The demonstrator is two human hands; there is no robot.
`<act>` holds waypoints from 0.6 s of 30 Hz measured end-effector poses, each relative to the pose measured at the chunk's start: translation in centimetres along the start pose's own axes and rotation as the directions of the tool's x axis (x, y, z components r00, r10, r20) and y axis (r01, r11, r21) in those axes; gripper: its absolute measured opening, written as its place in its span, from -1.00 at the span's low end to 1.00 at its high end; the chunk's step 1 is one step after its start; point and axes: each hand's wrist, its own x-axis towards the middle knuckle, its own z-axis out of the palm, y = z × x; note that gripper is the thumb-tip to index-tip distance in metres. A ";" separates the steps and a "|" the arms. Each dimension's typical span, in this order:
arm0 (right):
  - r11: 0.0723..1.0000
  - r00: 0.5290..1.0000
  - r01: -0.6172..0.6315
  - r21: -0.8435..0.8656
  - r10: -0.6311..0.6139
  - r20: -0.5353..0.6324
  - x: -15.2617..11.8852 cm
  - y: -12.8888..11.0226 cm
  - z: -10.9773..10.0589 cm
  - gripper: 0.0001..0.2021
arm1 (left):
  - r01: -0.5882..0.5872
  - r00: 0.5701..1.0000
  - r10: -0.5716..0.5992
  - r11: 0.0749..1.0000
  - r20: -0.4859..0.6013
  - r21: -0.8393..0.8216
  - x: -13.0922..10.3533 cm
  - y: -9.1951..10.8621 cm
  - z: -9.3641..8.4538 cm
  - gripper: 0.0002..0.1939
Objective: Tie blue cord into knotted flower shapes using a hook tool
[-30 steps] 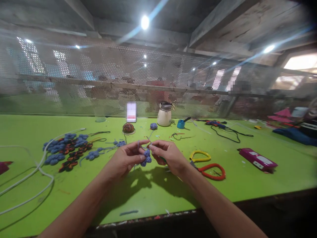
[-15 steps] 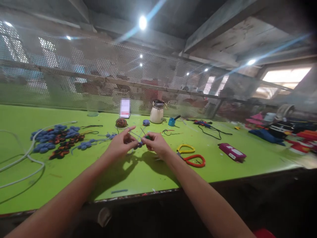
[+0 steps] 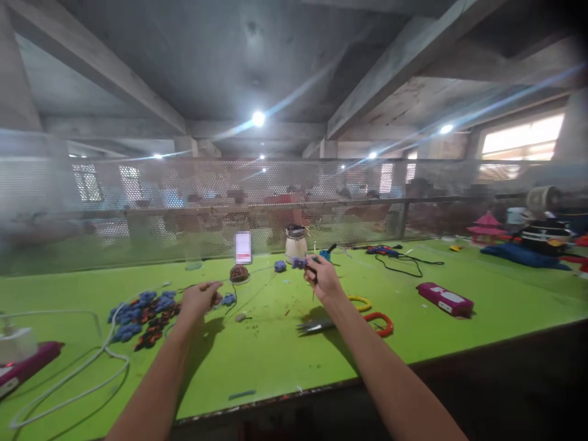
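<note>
My right hand (image 3: 323, 277) is closed around a thin crochet hook (image 3: 315, 247), raised above the scissors' blades. A small purple-blue crochet piece (image 3: 299, 263) sticks out at its fingertips. My left hand (image 3: 201, 300), over the left part of the table, has its fingers pinched together, and a thin blue yarn strand stretches from near them toward a small blue yarn ball (image 3: 280, 266). Close by lie a blue crochet flower (image 3: 228, 299) and a dark multicoloured yarn ball (image 3: 239, 274). Blue crochet flowers (image 3: 127, 331) and black-orange ones (image 3: 154, 331) are heaped left of that hand.
Scissors (image 3: 380, 324) with red and yellow handles lie beneath my right forearm. Behind stand a phone (image 3: 243, 247), a cream jug (image 3: 296, 247) and a blue pot (image 3: 325, 256). A maroon case (image 3: 444, 299) is at right; a white cable (image 3: 108, 349) loops at left.
My hands have moved apart: the right one rose to the right with the hook and crochet piece, the left one drew left. The head view has tilted up and levelled.
</note>
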 end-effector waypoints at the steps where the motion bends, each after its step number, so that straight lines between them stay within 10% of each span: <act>1: 1.000 1.000 0.001 0.012 0.000 -0.030 0.5 0.0 -0.6 -0.69 | 0.012 1.000 -0.011 0.998 0.021 -0.059 -0.1 -0.1 0.2 -0.75; 9: 0.982 0.979 -0.184 -0.049 0.178 -0.099 1.8 1.6 -2.3 -0.67 | 0.035 0.944 0.150 0.840 0.293 -0.542 -1.8 1.8 0.4 -0.75; 14: 0.952 0.956 -0.285 -0.116 0.291 0.040 0.7 2.7 -0.9 -0.76 | 0.039 0.923 0.263 0.664 0.282 -0.747 -1.5 3.0 -1.5 -0.81; 18: 0.942 0.926 -0.307 -0.133 0.328 0.186 -0.4 2.6 0.0 -0.80 | -0.066 0.959 0.174 0.904 0.222 -0.423 -0.7 2.3 -2.1 -0.60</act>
